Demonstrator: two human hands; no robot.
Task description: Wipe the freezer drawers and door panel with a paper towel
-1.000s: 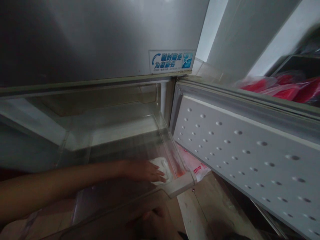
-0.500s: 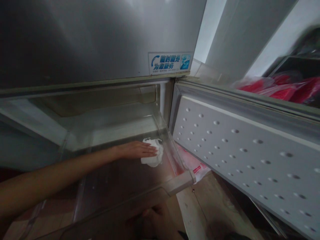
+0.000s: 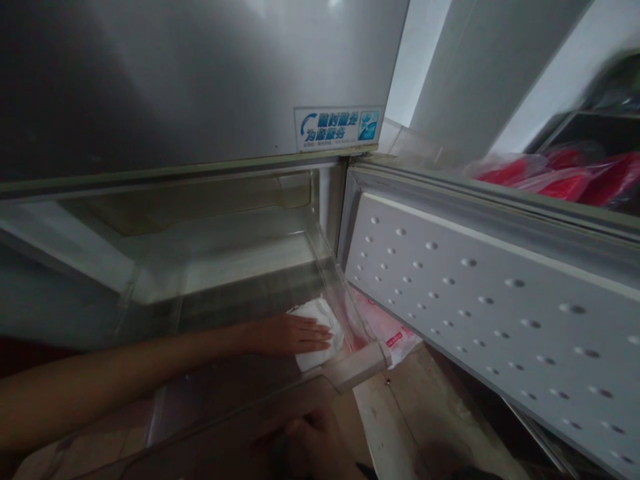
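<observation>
My left hand (image 3: 293, 335) reaches in from the left over a clear plastic drawer (image 3: 320, 393) that is pulled out of a fridge. Its fingers lie stretched over a white cloth (image 3: 317, 317), holding it against the drawer's bottom near the front right corner. The thumb is hidden. My right hand (image 3: 315, 443) is low in the view, dim beneath the drawer's front edge, with curled fingers; what it holds, if anything, is hidden.
The grey upper door (image 3: 200, 80) with a blue and white sticker is shut. An open lower door (image 3: 450, 287) with a dimpled inner panel stands right. Below it lies a pink and white bag (image 3: 385, 327). Red bagged things (image 3: 550, 177) sit behind.
My left hand and the white cloth have moved right and toward the drawer's front edge. More of the cloth is spread out. My right hand has hardly moved.
</observation>
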